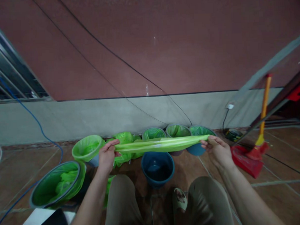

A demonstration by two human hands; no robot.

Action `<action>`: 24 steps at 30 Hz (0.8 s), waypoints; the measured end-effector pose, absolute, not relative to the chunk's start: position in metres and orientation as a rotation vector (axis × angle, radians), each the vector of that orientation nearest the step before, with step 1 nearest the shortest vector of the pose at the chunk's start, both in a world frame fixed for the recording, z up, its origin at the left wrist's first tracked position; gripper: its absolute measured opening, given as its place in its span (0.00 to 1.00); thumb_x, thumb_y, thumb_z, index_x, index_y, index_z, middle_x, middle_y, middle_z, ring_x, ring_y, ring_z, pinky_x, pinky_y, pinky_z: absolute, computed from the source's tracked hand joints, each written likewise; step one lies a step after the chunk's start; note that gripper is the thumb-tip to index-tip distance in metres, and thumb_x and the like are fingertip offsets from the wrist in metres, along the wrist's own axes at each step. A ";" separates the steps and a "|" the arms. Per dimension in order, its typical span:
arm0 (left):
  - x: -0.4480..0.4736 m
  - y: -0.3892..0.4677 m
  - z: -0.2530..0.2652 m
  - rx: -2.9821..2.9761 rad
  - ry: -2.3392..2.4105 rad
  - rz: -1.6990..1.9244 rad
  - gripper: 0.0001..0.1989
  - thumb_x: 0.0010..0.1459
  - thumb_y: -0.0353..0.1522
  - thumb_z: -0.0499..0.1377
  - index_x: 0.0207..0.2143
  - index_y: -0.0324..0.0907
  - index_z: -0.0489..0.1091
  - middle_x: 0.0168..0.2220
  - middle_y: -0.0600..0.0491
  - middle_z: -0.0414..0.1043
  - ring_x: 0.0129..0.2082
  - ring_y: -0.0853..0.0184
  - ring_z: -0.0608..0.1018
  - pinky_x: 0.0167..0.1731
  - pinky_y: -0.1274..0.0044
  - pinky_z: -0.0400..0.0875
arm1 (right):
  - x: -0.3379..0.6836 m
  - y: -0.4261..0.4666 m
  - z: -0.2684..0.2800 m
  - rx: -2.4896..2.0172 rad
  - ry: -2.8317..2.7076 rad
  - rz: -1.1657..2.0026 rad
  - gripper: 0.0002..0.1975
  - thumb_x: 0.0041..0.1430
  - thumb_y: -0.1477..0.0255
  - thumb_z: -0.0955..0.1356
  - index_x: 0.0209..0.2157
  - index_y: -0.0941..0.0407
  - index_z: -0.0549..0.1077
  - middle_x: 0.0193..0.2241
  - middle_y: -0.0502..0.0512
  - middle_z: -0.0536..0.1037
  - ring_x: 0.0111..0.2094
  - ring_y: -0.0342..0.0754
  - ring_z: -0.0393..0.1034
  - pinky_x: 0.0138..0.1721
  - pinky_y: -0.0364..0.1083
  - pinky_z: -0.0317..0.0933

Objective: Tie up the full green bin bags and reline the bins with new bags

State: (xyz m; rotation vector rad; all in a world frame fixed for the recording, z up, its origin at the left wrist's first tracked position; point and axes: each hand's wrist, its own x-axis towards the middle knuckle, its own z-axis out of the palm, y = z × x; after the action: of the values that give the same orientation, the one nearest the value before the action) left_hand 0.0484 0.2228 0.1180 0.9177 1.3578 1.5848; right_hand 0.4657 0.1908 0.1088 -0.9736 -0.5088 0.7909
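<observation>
A bright green plastic bag point(161, 144) is stretched out sideways in front of me, gathered into a long strip. My left hand point(108, 155) pinches its left end, and my right hand point(217, 150) grips the right end. Below the bag, a blue bucket point(158, 169) stands on the floor in front of my knees, with nothing visible inside it. Part of the row of lined bins behind is hidden by the stretched bag.
Bins lined with green bags stand along the wall, among them a pale one point(88, 149) and a large dark one point(56, 184) at left. A red dustpan point(247, 160) and a yellow-handled broom point(263, 111) are at right. A blue cable point(39, 124) trails at left.
</observation>
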 end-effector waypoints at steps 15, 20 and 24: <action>-0.022 0.200 0.061 0.370 1.229 1.671 0.07 0.49 0.26 0.61 0.33 0.41 0.69 0.28 0.56 0.72 0.28 0.71 0.76 0.36 0.77 0.74 | 0.357 0.094 0.016 -1.325 -1.087 1.271 0.25 0.51 0.47 0.69 0.27 0.55 0.67 0.16 0.49 0.71 0.19 0.44 0.65 0.22 0.42 0.59; 0.003 0.168 0.048 0.250 1.246 1.384 0.11 0.60 0.38 0.58 0.39 0.39 0.70 0.36 0.47 0.75 0.37 0.66 0.79 0.41 0.74 0.73 | 0.290 0.076 0.031 -1.219 -1.061 1.506 0.28 0.48 0.43 0.68 0.28 0.56 0.66 0.15 0.47 0.70 0.16 0.42 0.65 0.20 0.41 0.58; 0.011 0.143 0.047 0.402 1.311 1.260 0.14 0.51 0.34 0.66 0.41 0.42 0.72 0.38 0.48 0.77 0.34 0.66 0.79 0.35 0.78 0.72 | 0.249 0.068 0.053 -1.114 -1.178 1.626 0.26 0.52 0.44 0.66 0.29 0.56 0.66 0.14 0.46 0.70 0.16 0.41 0.64 0.19 0.39 0.56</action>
State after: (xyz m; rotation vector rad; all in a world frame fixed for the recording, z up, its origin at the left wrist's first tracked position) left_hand 0.0113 0.1426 0.0474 0.4024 1.3109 1.2598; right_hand 0.2489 0.0675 0.0527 -1.1136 -1.1780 1.6264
